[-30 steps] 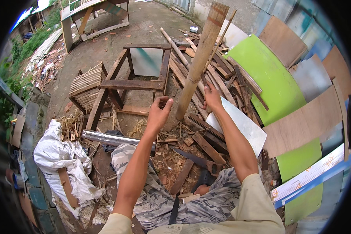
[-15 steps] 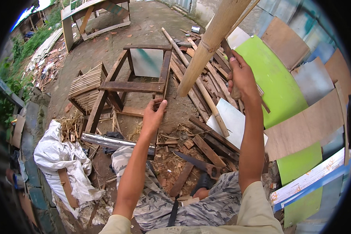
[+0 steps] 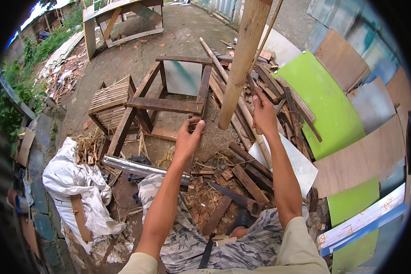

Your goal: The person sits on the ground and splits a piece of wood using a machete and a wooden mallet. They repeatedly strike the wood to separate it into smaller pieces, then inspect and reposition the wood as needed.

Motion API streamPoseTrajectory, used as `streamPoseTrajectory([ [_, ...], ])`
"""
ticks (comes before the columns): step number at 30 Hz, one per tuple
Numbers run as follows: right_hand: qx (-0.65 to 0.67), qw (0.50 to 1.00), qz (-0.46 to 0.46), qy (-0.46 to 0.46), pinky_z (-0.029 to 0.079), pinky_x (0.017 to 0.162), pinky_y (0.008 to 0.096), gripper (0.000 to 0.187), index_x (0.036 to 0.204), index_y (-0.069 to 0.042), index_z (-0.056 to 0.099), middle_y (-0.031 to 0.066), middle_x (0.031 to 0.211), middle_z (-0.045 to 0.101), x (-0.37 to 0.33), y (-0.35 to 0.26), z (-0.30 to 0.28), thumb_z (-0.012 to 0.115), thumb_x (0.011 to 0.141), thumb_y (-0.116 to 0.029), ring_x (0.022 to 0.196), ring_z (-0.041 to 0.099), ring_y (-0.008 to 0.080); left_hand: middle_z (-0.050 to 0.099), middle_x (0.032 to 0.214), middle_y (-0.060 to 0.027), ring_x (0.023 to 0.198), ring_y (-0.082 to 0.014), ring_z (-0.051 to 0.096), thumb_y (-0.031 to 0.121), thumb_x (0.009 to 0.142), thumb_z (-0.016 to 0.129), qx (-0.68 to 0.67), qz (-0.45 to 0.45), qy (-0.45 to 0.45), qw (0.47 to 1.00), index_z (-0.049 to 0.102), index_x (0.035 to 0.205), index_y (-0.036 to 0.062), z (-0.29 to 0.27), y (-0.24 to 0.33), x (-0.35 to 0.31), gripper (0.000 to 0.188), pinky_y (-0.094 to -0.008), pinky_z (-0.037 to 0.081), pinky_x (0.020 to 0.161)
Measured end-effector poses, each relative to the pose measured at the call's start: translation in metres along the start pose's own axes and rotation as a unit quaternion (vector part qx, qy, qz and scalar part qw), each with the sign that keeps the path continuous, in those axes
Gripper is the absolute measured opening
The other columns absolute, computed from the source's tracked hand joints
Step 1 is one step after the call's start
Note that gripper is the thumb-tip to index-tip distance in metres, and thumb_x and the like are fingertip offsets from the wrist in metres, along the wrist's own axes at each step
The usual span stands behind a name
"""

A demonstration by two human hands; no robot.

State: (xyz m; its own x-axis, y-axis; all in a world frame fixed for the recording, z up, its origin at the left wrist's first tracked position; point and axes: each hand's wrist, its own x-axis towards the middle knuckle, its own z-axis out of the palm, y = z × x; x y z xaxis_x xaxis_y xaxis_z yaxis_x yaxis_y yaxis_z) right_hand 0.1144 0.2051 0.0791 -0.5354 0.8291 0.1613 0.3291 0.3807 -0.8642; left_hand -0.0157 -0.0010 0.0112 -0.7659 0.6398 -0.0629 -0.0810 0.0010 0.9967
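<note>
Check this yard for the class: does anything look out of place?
Yes. The dark-bladed handsaw with a brown handle lies loose among brown wood scraps near the person's foot, seemingly an odd spot for a cutting tool.

grey-brown ground (image 3: 182, 34), corrugated wall (image 3: 369, 43) (bluish), outdoor daylight

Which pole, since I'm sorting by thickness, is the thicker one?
The near-upright bamboo pole, running past the picture's top edge; the slimmer pole lies slanting behind it, among the scrap wood.

outdoor woodworking yard, handsaw (image 3: 233, 195), scrap lumber pile (image 3: 291, 119), wooden frame (image 3: 169, 105), open-air ground (image 3: 182, 34)
</note>
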Motion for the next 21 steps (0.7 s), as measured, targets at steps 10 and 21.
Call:
streamPoseTrajectory([
  [10, -0.085, 0.995, 0.004, 0.052, 0.051, 0.053, 0.0381, 0.045, 0.146, -0.017, 0.044, 0.0171, 0.094, 0.064, -0.007, 0.004, -0.001, 0.042, 0.103, -0.030, 0.053, 0.059, 0.0240, 0.068, 0.109, -0.0090, 0.091, -0.0135, 0.063, 0.038, 0.095, 0.064, -0.015, -0.018, 0.010, 1.000, 0.058, 0.125, 0.0022, -0.002, -0.007, -0.007, 0.047, -0.0276, 0.048, 0.077],
  [21, 0.027, 0.994, 0.094, -0.057, 0.046, 0.039, 0.0325, 0.045, 0.146, -0.014, 0.047, 0.0029, 0.061, 0.048, -0.011, 0.014, -0.022, 0.049, 0.103, -0.027, 0.043, 0.048, 0.0134, 0.069, 0.104, -0.0099, 0.088, -0.0139, 0.064, 0.039, 0.094, 0.066, 0.018, 0.013, 0.009, 1.000, 0.059, 0.122, 0.0012, 0.002, -0.007, -0.003, 0.048, -0.0277, 0.047, 0.075],
])
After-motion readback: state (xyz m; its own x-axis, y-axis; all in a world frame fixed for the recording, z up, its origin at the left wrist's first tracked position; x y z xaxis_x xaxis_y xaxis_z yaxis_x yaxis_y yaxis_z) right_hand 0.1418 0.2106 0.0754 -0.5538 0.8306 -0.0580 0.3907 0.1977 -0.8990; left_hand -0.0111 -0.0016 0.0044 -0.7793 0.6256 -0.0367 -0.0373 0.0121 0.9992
